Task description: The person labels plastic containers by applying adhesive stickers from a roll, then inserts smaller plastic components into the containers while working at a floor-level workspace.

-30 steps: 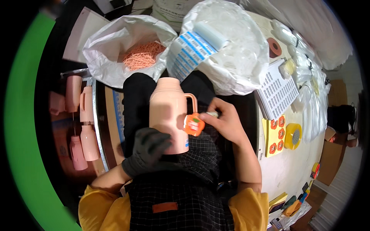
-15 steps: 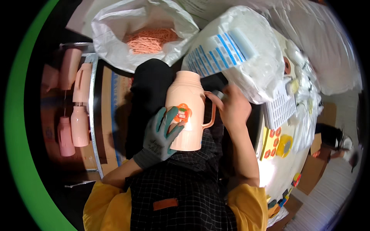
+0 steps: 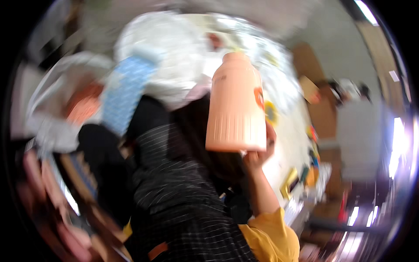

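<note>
A peach-coloured vacuum jug [image 3: 235, 109] is held up in front of me, upright, over the table's near edge at right of centre. Its ribbed lower body faces me, and part of an orange-red sticker shows on its right side. My right hand [image 3: 262, 153] is closed on it from the right, low down behind the body; the jug hides its handle and some of my fingers. My left hand is out of sight.
A white bag [image 3: 41, 105] of peach-coloured strips stands at left, beside a blue-patterned pack [image 3: 126, 91] and a clear plastic bag [image 3: 183, 52]. The table [image 3: 283, 144] holds yellow tape [image 3: 271, 113]. Blurred peach jugs [image 3: 32, 174] lie lower left; cartons [image 3: 327, 113] stand right.
My view has swung right. The jug has gone from my lap to above the table's edge, turned so its sticker faces right. My gloved left hand has let go and left the view.
</note>
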`<action>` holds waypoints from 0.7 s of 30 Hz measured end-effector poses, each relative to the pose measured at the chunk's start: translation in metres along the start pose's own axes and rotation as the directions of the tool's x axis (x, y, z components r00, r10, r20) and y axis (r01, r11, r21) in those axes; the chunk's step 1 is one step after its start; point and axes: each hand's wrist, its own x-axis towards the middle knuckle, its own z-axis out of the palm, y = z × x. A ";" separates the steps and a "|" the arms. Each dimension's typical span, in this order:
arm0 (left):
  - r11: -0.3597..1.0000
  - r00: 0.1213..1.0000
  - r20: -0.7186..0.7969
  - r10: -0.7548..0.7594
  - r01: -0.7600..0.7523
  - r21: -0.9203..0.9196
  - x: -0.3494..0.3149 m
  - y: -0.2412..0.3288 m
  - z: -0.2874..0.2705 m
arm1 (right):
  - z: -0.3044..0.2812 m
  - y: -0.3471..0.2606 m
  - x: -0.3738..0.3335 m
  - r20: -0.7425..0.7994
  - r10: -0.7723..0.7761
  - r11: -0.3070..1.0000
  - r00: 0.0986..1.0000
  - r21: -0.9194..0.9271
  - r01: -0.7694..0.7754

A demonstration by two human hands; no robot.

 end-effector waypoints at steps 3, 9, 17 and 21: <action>1.000 0.999 0.051 0.009 -0.007 -0.030 0.037 -0.011 0.019 | -0.080 0.068 0.035 -0.313 0.069 0.959 0.947 -0.239 -0.149; 0.996 0.984 0.168 0.061 -0.048 -0.078 0.054 -0.007 0.042 | -0.272 0.201 0.027 -0.665 0.198 0.664 0.720 -0.449 -0.598; 0.996 0.983 0.180 0.035 -0.020 -0.088 0.066 -0.020 0.034 | -0.226 0.218 -0.065 -0.567 0.568 0.085 0.596 -0.681 -0.728; 0.996 0.982 0.181 0.058 -0.046 -0.071 0.070 -0.011 0.033 | -0.129 0.170 -0.057 -0.291 0.276 0.511 0.916 -0.763 -0.396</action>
